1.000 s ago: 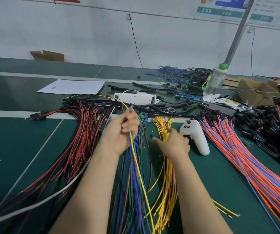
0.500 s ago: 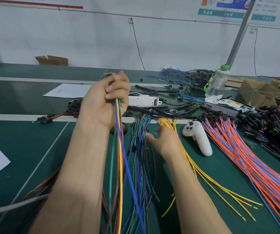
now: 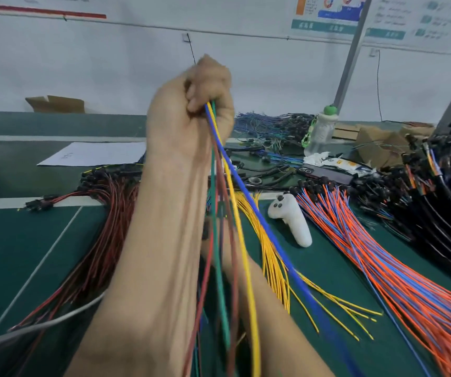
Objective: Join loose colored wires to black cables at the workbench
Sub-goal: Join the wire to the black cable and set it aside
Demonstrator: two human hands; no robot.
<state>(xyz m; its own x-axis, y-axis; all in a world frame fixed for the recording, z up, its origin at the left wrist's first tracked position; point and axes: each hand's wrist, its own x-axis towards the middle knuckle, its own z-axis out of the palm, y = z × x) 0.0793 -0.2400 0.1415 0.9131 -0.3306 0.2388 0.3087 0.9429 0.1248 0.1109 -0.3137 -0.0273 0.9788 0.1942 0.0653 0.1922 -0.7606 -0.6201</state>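
Head camera view: a bunch of colored wires (image 3: 249, 284) hangs from the left hand (image 3: 191, 115), high above the green workbench (image 3: 28, 254). The bunch has a blue wire, a yellow one, a green one and some dark red ones. They come out of the bottom of the fist and fall down toward the person, spreading apart as they go.

The left hand is up in front of the wall, with the arm standing almost straight up. All its fingers are curled tight around the top ends of the wires.

The right hand (image 3: 228, 240) is low, behind the hanging wires and the left arm. Only bits of it show, so I cannot tell if it holds anything. Its arm comes in from the bottom edge.

On the bench, just right of the hanging bunch, lies a fan of yellow wires (image 3: 270, 257). Beside them is a white controller (image 3: 292, 221). Next comes a big spread of orange and blue wires (image 3: 382, 268), and past that a pile of black cables (image 3: 442, 213) at the right edge. On the left lie many red wires (image 3: 104, 227) with black plugs at their far ends.

Farther back sit a sheet of paper (image 3: 93, 153), a clear bottle (image 3: 319, 131) with a green cap, and – by the wall – a cardboard box (image 3: 55, 104).
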